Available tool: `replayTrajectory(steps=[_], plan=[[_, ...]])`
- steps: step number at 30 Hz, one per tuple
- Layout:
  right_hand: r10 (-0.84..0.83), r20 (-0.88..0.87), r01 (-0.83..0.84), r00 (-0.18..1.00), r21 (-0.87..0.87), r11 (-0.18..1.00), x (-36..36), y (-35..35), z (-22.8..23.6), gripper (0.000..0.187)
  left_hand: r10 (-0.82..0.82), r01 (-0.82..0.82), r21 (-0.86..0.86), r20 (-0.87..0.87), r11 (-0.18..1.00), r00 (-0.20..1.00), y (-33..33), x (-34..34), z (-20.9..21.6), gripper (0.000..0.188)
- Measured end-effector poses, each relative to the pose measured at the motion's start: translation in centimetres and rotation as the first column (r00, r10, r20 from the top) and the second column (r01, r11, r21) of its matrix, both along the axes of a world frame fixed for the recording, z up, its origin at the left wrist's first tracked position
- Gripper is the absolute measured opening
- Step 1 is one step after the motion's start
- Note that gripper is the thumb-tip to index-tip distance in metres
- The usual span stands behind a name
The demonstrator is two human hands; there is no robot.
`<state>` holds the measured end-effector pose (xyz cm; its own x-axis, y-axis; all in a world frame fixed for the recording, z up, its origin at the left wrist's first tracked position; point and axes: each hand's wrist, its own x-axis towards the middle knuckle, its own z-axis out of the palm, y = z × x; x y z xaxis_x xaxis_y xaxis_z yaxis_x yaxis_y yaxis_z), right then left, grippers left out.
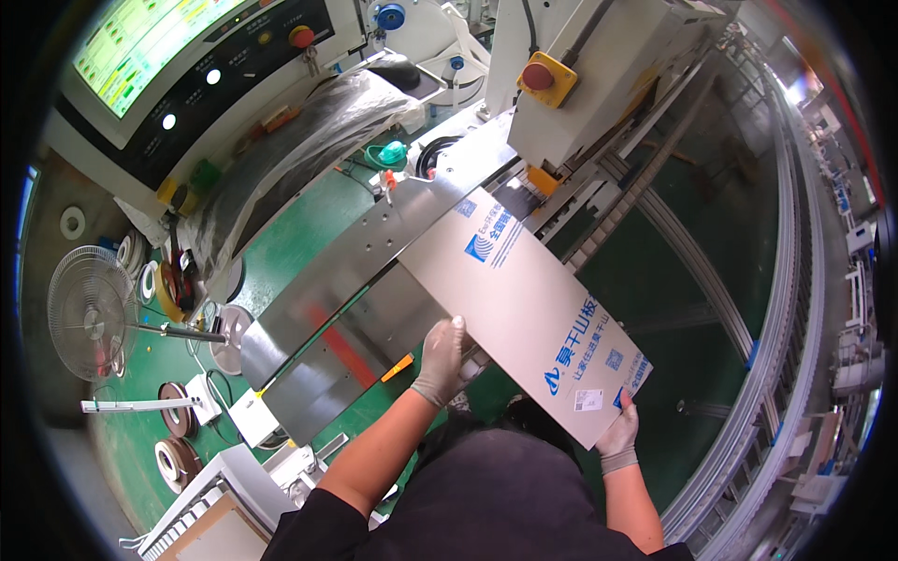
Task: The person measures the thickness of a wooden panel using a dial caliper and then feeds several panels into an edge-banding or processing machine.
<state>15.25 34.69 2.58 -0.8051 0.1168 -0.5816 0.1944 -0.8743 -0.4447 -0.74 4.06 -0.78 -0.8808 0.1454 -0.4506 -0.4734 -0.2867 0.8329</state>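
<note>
A long beige board (pixel 524 290) with blue printing and a small white label lies slantwise in front of me. Its far end rests on the grey metal work plate (pixel 327 309) of a machine, while the near end sticks out past the plate. My right hand (pixel 618 433), in a pale glove, grips the near right corner, thumb on top and the other fingers hidden underneath. At the board's left edge is my left hand (pixel 441 363), also gloved. It is closed against that edge, its fingertips partly hidden.
Beyond the plate stands a control panel with a lit screen (pixel 140 47). A red stop button (pixel 537 77) sits on the machine housing. A roller track (pixel 711 271) curves along the right. A fan (pixel 92 313) and tape rolls (pixel 176 463) are at left.
</note>
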Motion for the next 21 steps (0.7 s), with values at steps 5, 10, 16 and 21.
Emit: replayTrajectory(steps=[5,10,16,21], plan=[[0.129,0.021,-0.131,0.991,0.129,0.983,2.4,-0.7,-2.0,0.061,-0.058,0.03,-0.239,-0.11,0.971,0.992,-0.4,0.0,-0.6,0.041],[0.02,0.149,-0.008,0.989,-0.083,0.997,0.2,-0.1,-1.1,0.057,0.055,-0.052,-0.052,0.059,0.997,0.997,2.1,-1.6,3.5,0.046],[0.001,0.15,0.01,0.989,-0.071,0.997,-3.5,3.4,-1.2,0.059,0.031,-0.033,-0.117,-0.014,0.993,0.999,5.6,-4.8,2.2,0.043],[-0.054,0.153,0.056,0.987,-0.011,0.998,-7.0,7.6,-1.7,0.059,0.043,-0.041,-0.103,0.014,0.994,0.999,9.9,-8.7,2.5,0.042]])
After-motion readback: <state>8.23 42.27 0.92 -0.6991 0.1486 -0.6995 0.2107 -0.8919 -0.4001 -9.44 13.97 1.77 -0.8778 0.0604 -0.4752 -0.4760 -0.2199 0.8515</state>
